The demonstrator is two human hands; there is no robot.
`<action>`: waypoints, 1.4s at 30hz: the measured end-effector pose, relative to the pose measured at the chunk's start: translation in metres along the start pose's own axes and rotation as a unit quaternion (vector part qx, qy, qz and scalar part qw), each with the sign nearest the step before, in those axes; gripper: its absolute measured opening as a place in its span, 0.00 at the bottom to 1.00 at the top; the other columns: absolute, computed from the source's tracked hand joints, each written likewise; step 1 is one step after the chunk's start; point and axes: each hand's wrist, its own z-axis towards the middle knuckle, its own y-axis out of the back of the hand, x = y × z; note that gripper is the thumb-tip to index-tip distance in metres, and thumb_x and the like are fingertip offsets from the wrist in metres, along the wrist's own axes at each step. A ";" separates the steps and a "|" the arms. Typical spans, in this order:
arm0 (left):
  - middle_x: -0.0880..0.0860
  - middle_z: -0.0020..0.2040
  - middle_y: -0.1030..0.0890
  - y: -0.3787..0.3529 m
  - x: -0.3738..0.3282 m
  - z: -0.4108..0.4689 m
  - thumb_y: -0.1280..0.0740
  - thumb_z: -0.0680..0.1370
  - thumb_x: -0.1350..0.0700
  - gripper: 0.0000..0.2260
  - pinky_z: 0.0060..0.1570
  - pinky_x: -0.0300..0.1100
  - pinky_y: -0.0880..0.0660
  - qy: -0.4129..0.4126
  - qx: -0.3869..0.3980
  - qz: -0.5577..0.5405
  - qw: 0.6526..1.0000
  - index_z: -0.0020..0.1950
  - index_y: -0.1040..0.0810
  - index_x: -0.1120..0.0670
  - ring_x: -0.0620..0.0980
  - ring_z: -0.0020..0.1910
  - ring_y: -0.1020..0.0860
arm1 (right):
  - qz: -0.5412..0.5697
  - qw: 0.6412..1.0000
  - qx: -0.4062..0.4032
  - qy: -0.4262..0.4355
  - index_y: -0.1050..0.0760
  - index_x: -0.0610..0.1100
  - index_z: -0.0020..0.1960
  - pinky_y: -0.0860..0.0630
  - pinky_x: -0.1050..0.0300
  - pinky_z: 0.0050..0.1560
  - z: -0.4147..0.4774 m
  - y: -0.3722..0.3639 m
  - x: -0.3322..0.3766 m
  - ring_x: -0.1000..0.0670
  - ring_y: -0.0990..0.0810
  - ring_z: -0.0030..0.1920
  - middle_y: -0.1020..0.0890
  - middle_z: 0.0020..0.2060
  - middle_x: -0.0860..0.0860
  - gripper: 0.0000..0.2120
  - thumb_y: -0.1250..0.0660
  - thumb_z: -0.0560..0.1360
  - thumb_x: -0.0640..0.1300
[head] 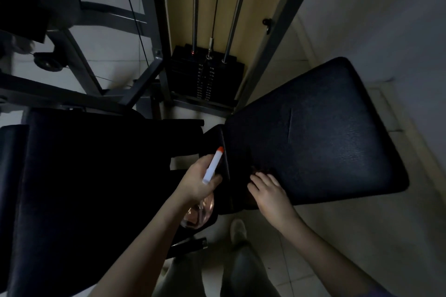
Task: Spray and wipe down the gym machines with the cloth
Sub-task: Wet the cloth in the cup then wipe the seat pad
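Seat pad [325, 140]: black vinyl-like upholstery, fine pebbled grain, dull sheen. Neighbouring pad [84, 188]: black, too dark for texture. Spray bottle [212, 166]: smooth matt white plastic head, orange tip; clear glossy plastic body. Cloth [261, 171]: dark, weave unreadable. Guide rods [195, 7]: bright polished metal. Frame [277, 31]: grey painted metal, satin. Weight stack [205, 79]: matt black. Floor [113, 55]: pale smooth tile.
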 end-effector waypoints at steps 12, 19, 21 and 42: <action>0.47 0.39 0.26 -0.060 -0.019 -0.043 0.37 0.66 0.50 0.14 0.38 0.38 0.30 0.003 -0.100 0.028 0.995 0.50 0.27 0.51 0.44 0.36 0.26 | 0.033 0.988 -0.129 0.071 0.18 0.41 0.44 0.20 0.51 0.38 0.008 0.067 -0.066 0.44 0.18 0.40 0.17 0.42 0.45 0.20 0.23 0.53 0.30; 0.47 0.45 0.25 -0.129 -0.038 -0.072 0.39 0.65 0.44 0.17 0.41 0.30 0.29 -0.037 -0.212 0.006 0.976 0.54 0.31 0.41 0.39 0.43 0.24 | 0.037 0.976 -0.138 0.166 0.18 0.42 0.44 0.21 0.52 0.41 -0.006 0.100 -0.108 0.46 0.19 0.40 0.17 0.40 0.48 0.21 0.22 0.52 0.32; 0.46 0.46 0.25 -0.149 -0.043 -0.076 0.38 0.67 0.43 0.19 0.43 0.32 0.29 -0.050 -0.218 0.010 0.975 0.57 0.31 0.42 0.40 0.45 0.24 | 0.039 0.974 -0.133 0.180 0.18 0.43 0.44 0.21 0.52 0.40 -0.017 0.108 -0.112 0.46 0.19 0.39 0.18 0.40 0.48 0.20 0.22 0.53 0.33; 0.46 0.44 0.25 -0.300 -0.121 -0.110 0.39 0.70 0.52 0.13 0.39 0.38 0.30 -0.144 -0.169 0.020 0.975 0.54 0.27 0.52 0.42 0.41 0.26 | 0.356 0.932 -0.050 0.052 0.23 0.46 0.60 0.35 0.78 0.54 -0.068 0.193 -0.195 0.59 0.26 0.57 0.24 0.55 0.58 0.16 0.32 0.73 0.36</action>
